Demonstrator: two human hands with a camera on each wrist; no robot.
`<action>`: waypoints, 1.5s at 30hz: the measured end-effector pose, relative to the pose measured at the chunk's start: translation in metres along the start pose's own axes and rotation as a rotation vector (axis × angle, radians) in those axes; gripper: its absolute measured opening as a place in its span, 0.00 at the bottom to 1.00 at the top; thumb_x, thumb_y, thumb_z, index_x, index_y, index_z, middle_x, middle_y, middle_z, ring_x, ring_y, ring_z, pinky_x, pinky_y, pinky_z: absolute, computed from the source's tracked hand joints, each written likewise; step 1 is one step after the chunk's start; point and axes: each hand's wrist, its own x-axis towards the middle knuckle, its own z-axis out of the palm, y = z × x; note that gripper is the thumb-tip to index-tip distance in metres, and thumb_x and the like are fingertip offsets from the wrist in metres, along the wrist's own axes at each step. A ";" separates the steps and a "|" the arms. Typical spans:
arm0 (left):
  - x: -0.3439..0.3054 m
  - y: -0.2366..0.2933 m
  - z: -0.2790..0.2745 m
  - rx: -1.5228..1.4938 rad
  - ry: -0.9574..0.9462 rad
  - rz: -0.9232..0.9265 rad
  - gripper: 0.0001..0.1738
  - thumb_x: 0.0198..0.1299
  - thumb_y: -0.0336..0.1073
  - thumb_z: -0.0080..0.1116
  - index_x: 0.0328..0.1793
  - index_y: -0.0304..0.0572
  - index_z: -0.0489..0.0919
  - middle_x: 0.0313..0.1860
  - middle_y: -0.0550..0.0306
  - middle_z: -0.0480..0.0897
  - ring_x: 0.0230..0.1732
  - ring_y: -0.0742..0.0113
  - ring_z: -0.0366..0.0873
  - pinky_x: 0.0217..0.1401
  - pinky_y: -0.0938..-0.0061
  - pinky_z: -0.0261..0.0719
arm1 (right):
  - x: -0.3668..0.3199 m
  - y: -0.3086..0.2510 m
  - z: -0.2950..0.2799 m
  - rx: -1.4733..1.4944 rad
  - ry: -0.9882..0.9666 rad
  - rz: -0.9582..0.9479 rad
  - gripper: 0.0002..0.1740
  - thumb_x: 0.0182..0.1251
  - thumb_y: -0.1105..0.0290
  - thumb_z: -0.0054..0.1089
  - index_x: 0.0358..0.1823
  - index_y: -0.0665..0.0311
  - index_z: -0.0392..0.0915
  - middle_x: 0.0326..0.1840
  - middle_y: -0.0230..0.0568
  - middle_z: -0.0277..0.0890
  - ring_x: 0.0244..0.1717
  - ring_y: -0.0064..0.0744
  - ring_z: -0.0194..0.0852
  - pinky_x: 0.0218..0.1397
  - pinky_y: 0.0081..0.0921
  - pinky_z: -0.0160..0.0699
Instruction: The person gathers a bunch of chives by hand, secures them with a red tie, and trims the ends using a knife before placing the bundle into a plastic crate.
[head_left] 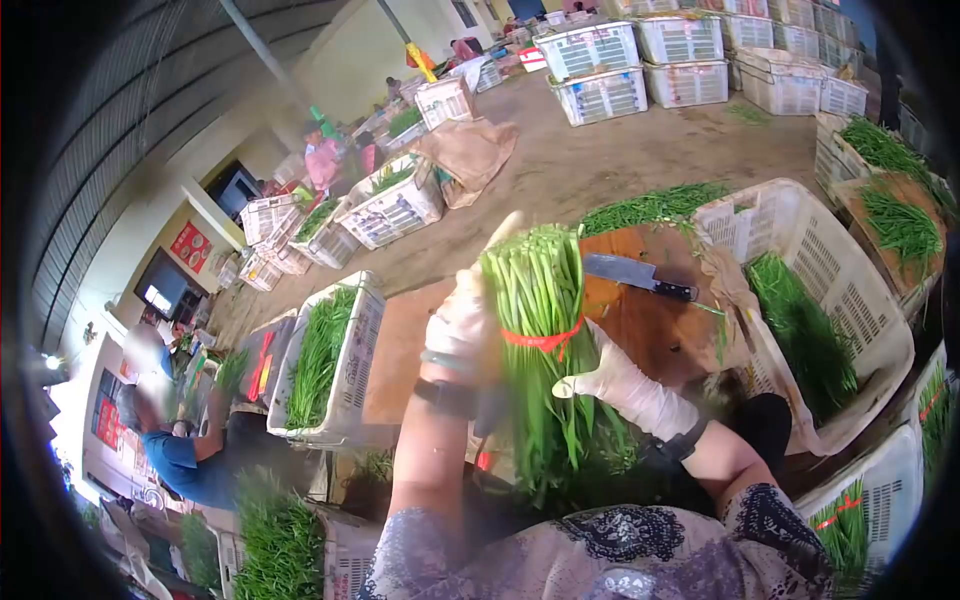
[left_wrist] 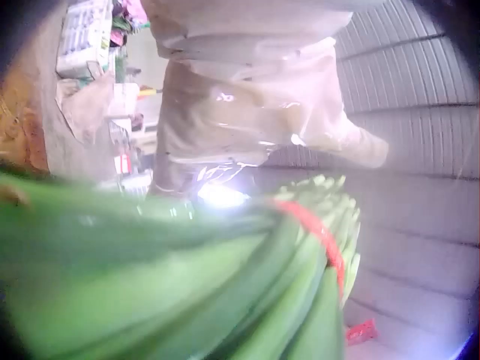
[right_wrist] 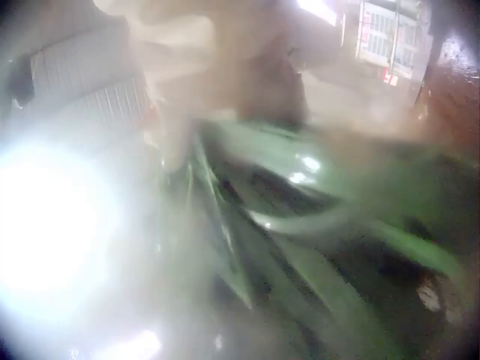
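A thick bunch of green stalks (head_left: 540,285) stands upright before the person, its pale cut ends uppermost and a red band (head_left: 543,338) round it. The gloved right hand (head_left: 625,385) grips it lower down from the right, thumb across the front. At the left side is the gloved left hand (head_left: 462,312), blurred, with a digit stretched up beside the cut ends. In the left wrist view the left hand (left_wrist: 255,97) has one digit extended away from the banded stalks (left_wrist: 292,285); its other fingertips are hidden. The right wrist view shows the right hand (right_wrist: 217,67) against blurred green leaves (right_wrist: 300,195).
Behind the bunch, a cleaver (head_left: 620,270) lies on a wooden board (head_left: 655,325). White crates of greens stand at the right (head_left: 885,360) and left (head_left: 362,350). Another person (head_left: 190,455) sits at the far left. Stacked crates (head_left: 600,95) are farther back.
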 end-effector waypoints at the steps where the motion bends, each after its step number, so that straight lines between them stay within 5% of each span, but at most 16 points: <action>1: -0.013 -0.005 -0.002 0.322 0.007 0.032 0.34 0.66 0.50 0.53 0.72 0.36 0.65 0.66 0.51 0.74 0.63 0.58 0.73 0.69 0.63 0.68 | -0.002 0.005 -0.003 -0.024 0.021 -0.003 0.59 0.44 0.80 0.75 0.78 0.58 0.49 0.72 0.31 0.61 0.72 0.27 0.55 0.74 0.29 0.55; 2: -0.026 -0.010 -0.002 0.639 0.008 0.070 0.36 0.66 0.52 0.52 0.73 0.36 0.65 0.67 0.51 0.73 0.64 0.59 0.71 0.69 0.64 0.66 | -0.002 0.012 -0.006 -0.002 0.036 -0.028 0.56 0.46 0.79 0.74 0.77 0.59 0.51 0.70 0.33 0.64 0.70 0.29 0.60 0.72 0.28 0.59; 7: -0.034 -0.008 0.038 -0.418 0.026 -0.539 0.38 0.54 0.42 0.68 0.70 0.36 0.69 0.61 0.54 0.77 0.60 0.63 0.75 0.67 0.67 0.69 | 0.015 0.028 0.002 0.022 0.099 -0.212 0.61 0.51 0.75 0.74 0.79 0.64 0.37 0.66 0.44 0.67 0.63 0.30 0.68 0.65 0.28 0.69; 13: 0.023 -0.007 -0.009 -0.239 -0.202 -0.546 0.40 0.44 0.38 0.75 0.67 0.38 0.72 0.56 0.58 0.80 0.58 0.66 0.76 0.65 0.68 0.69 | 0.007 -0.022 -0.036 -0.869 -0.212 0.122 0.71 0.53 0.33 0.65 0.76 0.77 0.30 0.52 0.71 0.74 0.55 0.59 0.75 0.58 0.42 0.71; 18: 0.065 -0.044 -0.039 0.178 -0.569 -0.662 0.48 0.33 0.35 0.82 0.66 0.37 0.72 0.58 0.58 0.80 0.60 0.65 0.74 0.68 0.69 0.65 | -0.022 -0.096 -0.190 -1.288 0.038 -0.019 0.26 0.62 0.58 0.64 0.59 0.63 0.76 0.51 0.45 0.81 0.47 0.37 0.81 0.54 0.32 0.77; 20: 0.073 -0.077 -0.031 0.143 -0.714 -0.808 0.47 0.32 0.36 0.82 0.65 0.37 0.73 0.57 0.57 0.81 0.60 0.65 0.74 0.68 0.71 0.65 | -0.017 -0.084 -0.271 -1.065 0.659 0.244 0.25 0.62 0.59 0.62 0.55 0.68 0.76 0.51 0.52 0.79 0.52 0.45 0.79 0.55 0.35 0.76; 24: 0.053 -0.149 0.009 0.568 -0.852 -0.672 0.41 0.38 0.36 0.75 0.64 0.39 0.73 0.50 0.51 0.83 0.54 0.61 0.78 0.61 0.68 0.71 | 0.002 -0.011 -0.366 -1.618 0.669 0.639 0.30 0.57 0.53 0.68 0.56 0.63 0.75 0.60 0.53 0.74 0.60 0.55 0.73 0.61 0.45 0.74; 26: 0.050 -0.153 0.005 0.189 -0.758 -0.912 0.40 0.38 0.34 0.72 0.64 0.39 0.73 0.50 0.47 0.83 0.53 0.55 0.80 0.60 0.65 0.73 | 0.007 0.015 -0.400 -1.666 0.788 0.570 0.25 0.57 0.56 0.66 0.52 0.64 0.78 0.55 0.56 0.76 0.58 0.53 0.75 0.59 0.43 0.75; 28: 0.045 -0.142 0.009 0.429 -0.695 -0.890 0.51 0.36 0.33 0.74 0.73 0.42 0.65 0.57 0.39 0.79 0.59 0.48 0.76 0.63 0.62 0.72 | -0.005 0.021 -0.417 -1.655 0.834 -0.108 0.22 0.62 0.62 0.63 0.54 0.68 0.77 0.50 0.59 0.78 0.52 0.51 0.78 0.54 0.42 0.77; 31: 0.039 -0.125 -0.001 0.847 -0.658 -0.678 0.67 0.32 0.42 0.80 0.80 0.45 0.50 0.70 0.34 0.65 0.73 0.39 0.59 0.74 0.56 0.57 | -0.023 -0.051 -0.332 -0.682 0.830 -0.186 0.17 0.72 0.66 0.50 0.57 0.64 0.76 0.37 0.27 0.73 0.32 0.17 0.65 0.37 0.19 0.72; 33: 0.047 -0.103 0.006 1.079 -0.646 -0.681 0.80 0.26 0.59 0.81 0.81 0.44 0.39 0.78 0.31 0.49 0.79 0.29 0.37 0.80 0.47 0.36 | -0.019 -0.070 -0.313 -0.763 0.780 -0.282 0.13 0.73 0.64 0.49 0.48 0.65 0.77 0.33 0.26 0.74 0.36 0.22 0.73 0.44 0.19 0.76; 36: 0.039 -0.095 0.034 1.278 -0.523 -0.564 0.82 0.25 0.63 0.80 0.80 0.36 0.39 0.77 0.27 0.51 0.79 0.30 0.40 0.79 0.44 0.37 | 0.013 -0.087 -0.169 -0.484 0.765 -0.297 0.12 0.72 0.63 0.51 0.41 0.65 0.78 0.30 0.28 0.75 0.36 0.25 0.78 0.48 0.21 0.78; 39: 0.025 -0.143 0.047 1.133 -0.588 -0.773 0.81 0.24 0.64 0.79 0.80 0.32 0.42 0.76 0.30 0.55 0.80 0.36 0.42 0.79 0.45 0.39 | 0.065 -0.086 -0.110 -1.005 0.135 -0.576 0.08 0.61 0.65 0.56 0.38 0.60 0.78 0.31 0.35 0.77 0.39 0.31 0.76 0.42 0.29 0.78; 40: 0.014 -0.155 0.046 1.153 -0.527 -0.693 0.79 0.27 0.64 0.78 0.80 0.33 0.42 0.74 0.34 0.60 0.79 0.40 0.48 0.78 0.44 0.42 | 0.098 -0.036 -0.092 -1.754 0.098 -1.025 0.09 0.56 0.65 0.56 0.37 0.59 0.78 0.32 0.37 0.76 0.41 0.36 0.75 0.41 0.32 0.78; 43: 0.004 -0.164 0.042 1.108 -0.532 -0.627 0.74 0.31 0.61 0.76 0.79 0.34 0.45 0.68 0.41 0.69 0.73 0.46 0.62 0.75 0.45 0.52 | 0.116 0.036 -0.052 -1.697 -0.314 -0.299 0.16 0.58 0.56 0.61 0.47 0.51 0.78 0.53 0.35 0.74 0.54 0.38 0.73 0.55 0.41 0.75; 45: 0.009 -0.167 0.042 1.088 -0.524 -0.634 0.71 0.32 0.59 0.76 0.79 0.34 0.47 0.64 0.43 0.73 0.69 0.49 0.68 0.72 0.47 0.59 | 0.116 0.060 -0.072 -1.638 -0.188 -0.498 0.22 0.60 0.51 0.60 0.51 0.53 0.77 0.59 0.38 0.71 0.57 0.41 0.72 0.60 0.42 0.72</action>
